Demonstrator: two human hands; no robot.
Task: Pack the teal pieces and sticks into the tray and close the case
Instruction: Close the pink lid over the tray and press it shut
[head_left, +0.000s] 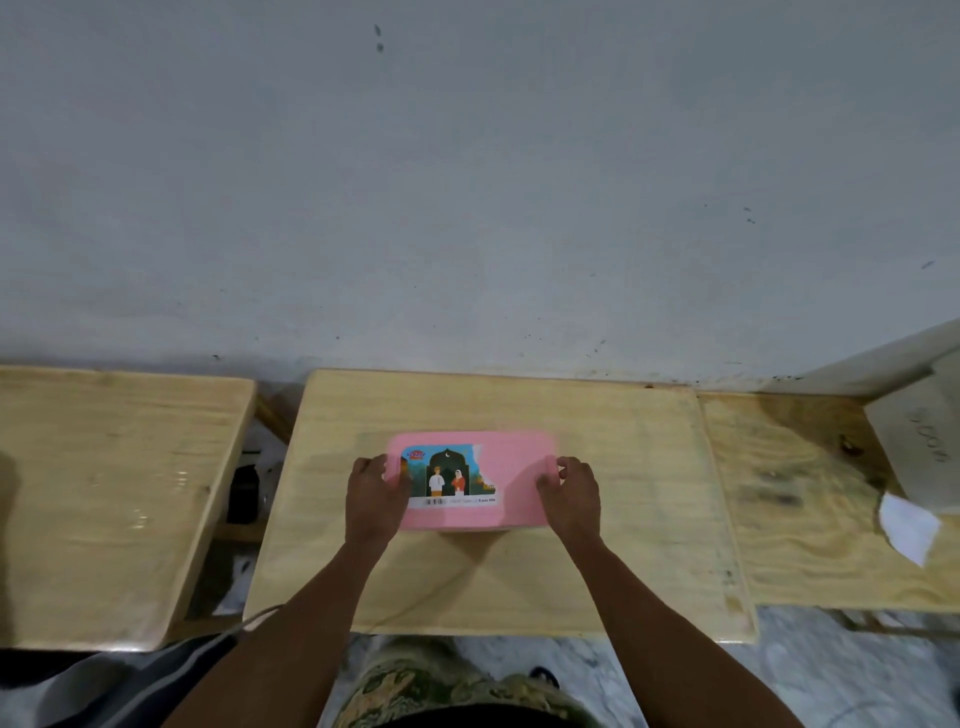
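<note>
The pink case (470, 480) lies flat near the middle of the centre wooden table (597, 519), with its lid on and a picture label (451, 477) facing up. No teal pieces, sticks or tray are visible; if they are present, they are hidden inside the case.

Grip state: the left hand (375, 499) is clamped on the left short end of the case, thumb on top of the lid and fingers curled over the edge. The right hand (570, 493) holds the right short end the same way. Both hands are in contact with the case. Whether the case rests fully on the table or is raised slightly cannot be told; its outline is blurred.

Handling assessment: the case appears to be thin moulded plastic, so it is probably light and fairly stiff, though the lid may flex under pressure at its centre. The surface looks smooth and may slip in a loose grip. Loose contents, if any, could shift when the case is tilted, so keep it level.

Recommended hold: take the case at the two short ends, as shown, where the rim is stiffest. To seat the lid, press along the edges and corners rather than on the labelled middle.

Other items: a second table (104, 493) stands to the left, and a sheet of paper (909, 527) lies on the table to the right, well apart from the case.
</note>
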